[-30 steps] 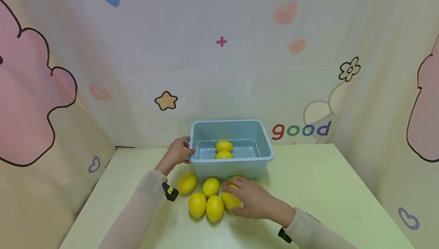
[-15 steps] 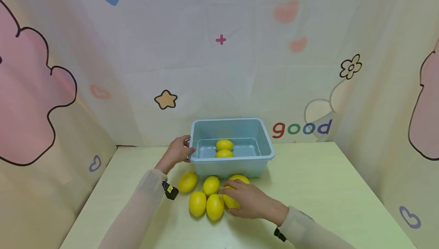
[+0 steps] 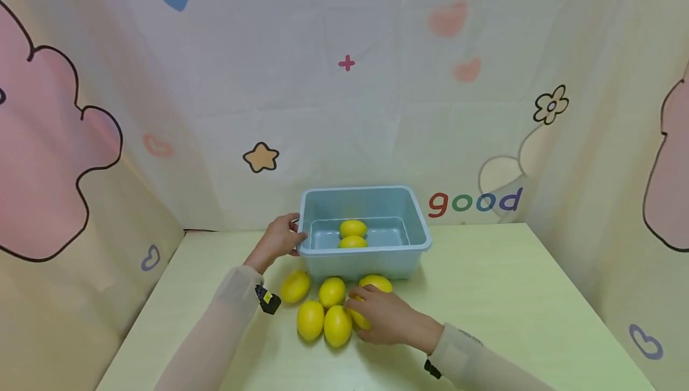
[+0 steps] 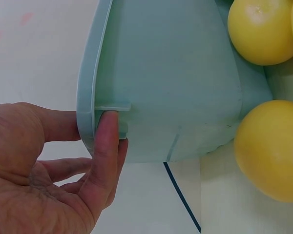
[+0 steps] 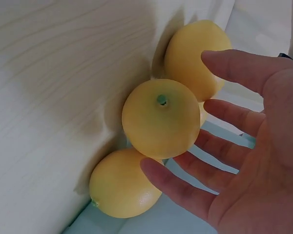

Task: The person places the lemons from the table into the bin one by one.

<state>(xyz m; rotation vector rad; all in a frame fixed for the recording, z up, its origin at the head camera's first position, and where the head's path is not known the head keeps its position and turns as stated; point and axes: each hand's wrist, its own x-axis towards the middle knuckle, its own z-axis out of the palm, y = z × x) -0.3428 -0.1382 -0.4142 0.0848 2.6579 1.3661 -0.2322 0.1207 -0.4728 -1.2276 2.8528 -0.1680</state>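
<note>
The yellow lemon [image 5: 158, 126] that is reached for lies on the table [image 3: 495, 295], at the right side of a loose cluster before the bin [image 3: 363, 265], with its green stem end shown in the right wrist view. It is partly covered from the head camera by the right hand [image 3: 389, 317], whose fingers [image 5: 224, 148] are spread about it and only slightly bent; whether the skin is touched by any of them cannot be told. The step in hand is judged to be the grasping of this lemon, and the next move seems to call for the fingers to be closed round it without its close neighbours being nudged. Five other lemons [image 3: 310, 320] are grouped around it on the table, one of them just beside the bin's front wall, and two lemons [image 3: 353, 229] are held inside the bin, one behind the other. The bin's left rim is pinched between thumb and fingers by the left hand [image 3: 277, 237], by which the bin is probably kept steady. Behind, on the patterned backdrop [image 3: 344, 128], the word "good" [image 3: 475, 202] can be read in red, green, blue and purple letters. A faint mark on the right sleeve [image 3: 479, 355] is too small to be read, and no brand can be made out.
</note>
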